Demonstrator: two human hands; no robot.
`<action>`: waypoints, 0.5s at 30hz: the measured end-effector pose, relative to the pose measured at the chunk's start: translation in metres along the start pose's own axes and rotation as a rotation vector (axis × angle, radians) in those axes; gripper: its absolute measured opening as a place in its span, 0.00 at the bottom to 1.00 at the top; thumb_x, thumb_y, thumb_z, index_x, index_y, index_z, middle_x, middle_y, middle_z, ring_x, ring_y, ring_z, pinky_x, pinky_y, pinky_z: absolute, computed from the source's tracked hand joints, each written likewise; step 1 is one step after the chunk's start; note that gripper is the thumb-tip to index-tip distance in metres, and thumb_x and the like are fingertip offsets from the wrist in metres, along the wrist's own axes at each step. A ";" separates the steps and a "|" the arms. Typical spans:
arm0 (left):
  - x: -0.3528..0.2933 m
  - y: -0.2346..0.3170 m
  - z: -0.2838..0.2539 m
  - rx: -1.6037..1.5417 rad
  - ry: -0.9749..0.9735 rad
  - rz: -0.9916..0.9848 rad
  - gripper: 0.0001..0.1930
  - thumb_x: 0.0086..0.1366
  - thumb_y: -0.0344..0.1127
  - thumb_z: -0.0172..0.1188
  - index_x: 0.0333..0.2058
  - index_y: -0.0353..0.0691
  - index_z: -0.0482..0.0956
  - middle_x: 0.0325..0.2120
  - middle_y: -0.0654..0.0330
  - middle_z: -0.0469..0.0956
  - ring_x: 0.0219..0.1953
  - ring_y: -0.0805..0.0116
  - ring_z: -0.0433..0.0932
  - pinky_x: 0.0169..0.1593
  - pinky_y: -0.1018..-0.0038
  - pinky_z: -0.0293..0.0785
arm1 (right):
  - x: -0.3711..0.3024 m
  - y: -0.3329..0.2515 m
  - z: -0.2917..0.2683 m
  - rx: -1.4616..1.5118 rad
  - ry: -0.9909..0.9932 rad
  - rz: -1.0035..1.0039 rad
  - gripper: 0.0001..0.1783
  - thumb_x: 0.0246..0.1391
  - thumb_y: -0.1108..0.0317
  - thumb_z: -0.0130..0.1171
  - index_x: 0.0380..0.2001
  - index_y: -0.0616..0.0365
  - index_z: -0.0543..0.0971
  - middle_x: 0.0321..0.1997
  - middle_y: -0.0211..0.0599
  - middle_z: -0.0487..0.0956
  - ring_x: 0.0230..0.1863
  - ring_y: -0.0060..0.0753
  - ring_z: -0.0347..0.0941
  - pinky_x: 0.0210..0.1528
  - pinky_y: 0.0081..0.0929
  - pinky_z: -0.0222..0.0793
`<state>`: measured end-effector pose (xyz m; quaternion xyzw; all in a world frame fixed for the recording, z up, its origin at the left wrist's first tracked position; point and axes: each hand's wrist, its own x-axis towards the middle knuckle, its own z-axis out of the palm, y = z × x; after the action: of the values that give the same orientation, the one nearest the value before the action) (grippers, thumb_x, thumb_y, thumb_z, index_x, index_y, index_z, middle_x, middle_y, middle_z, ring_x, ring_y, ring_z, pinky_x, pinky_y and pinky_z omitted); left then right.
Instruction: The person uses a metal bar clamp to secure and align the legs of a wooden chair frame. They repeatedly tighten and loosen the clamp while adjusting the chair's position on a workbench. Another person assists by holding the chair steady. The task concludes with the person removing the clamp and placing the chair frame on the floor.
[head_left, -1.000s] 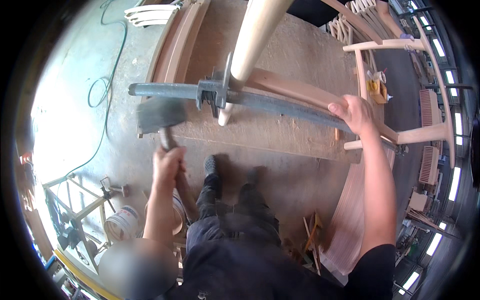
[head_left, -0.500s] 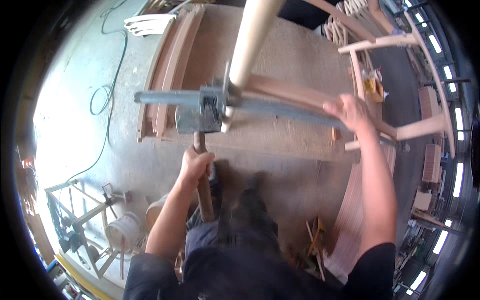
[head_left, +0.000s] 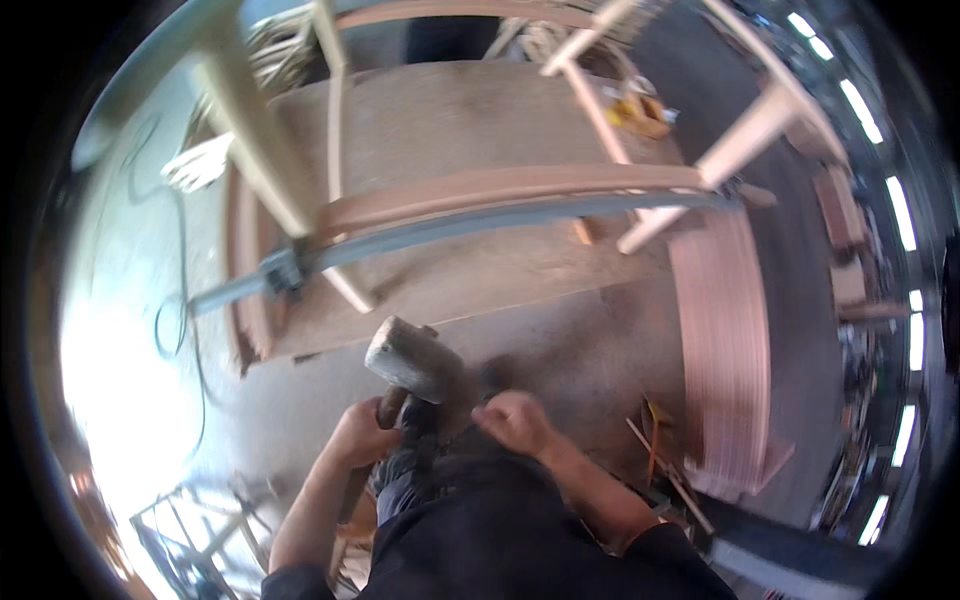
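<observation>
My left hand (head_left: 362,434) is wrapped round the wooden handle of a mallet (head_left: 412,358), whose worn grey block head points up and away from me. Beside it, close to my lap, my right hand (head_left: 516,420) is curled closed, with nothing visible in it; motion blurs its fingers. Beyond both hands, a long bar clamp (head_left: 470,217) lies along the near rail of a wooden furniture frame (head_left: 500,183). The clamp's sliding jaw (head_left: 283,270) sits left of a pale, thick leg (head_left: 262,165). Neither hand touches clamp or frame.
A broad board surface (head_left: 440,120) lies beneath the frame. Reddish wooden parts (head_left: 250,260) are stacked on its left, and a striped wood stack (head_left: 722,340) stands at right. A hose (head_left: 190,340) runs over the floor at left. A metal stand (head_left: 195,535) is at lower left.
My right hand has left the clamped rail and come down near my lap. The mallet has dropped away from the clamp toward me, still in my left hand. The view has shifted too.
</observation>
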<state>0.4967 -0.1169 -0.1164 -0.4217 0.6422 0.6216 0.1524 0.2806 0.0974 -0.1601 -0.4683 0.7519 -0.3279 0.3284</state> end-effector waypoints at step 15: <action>0.107 0.351 0.134 1.135 0.743 1.104 0.51 0.38 0.38 0.83 0.64 0.41 0.67 0.60 0.50 0.70 0.64 0.50 0.69 0.68 0.54 0.66 | -0.062 0.209 -0.245 1.085 0.922 0.559 0.07 0.55 0.70 0.62 0.29 0.55 0.73 0.21 0.32 0.71 0.17 0.30 0.67 0.24 0.33 0.67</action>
<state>0.1318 -0.0757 0.0179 -0.0862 0.9753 0.0153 -0.2026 0.0036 0.2721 -0.1760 0.1505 0.6371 -0.7182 0.2359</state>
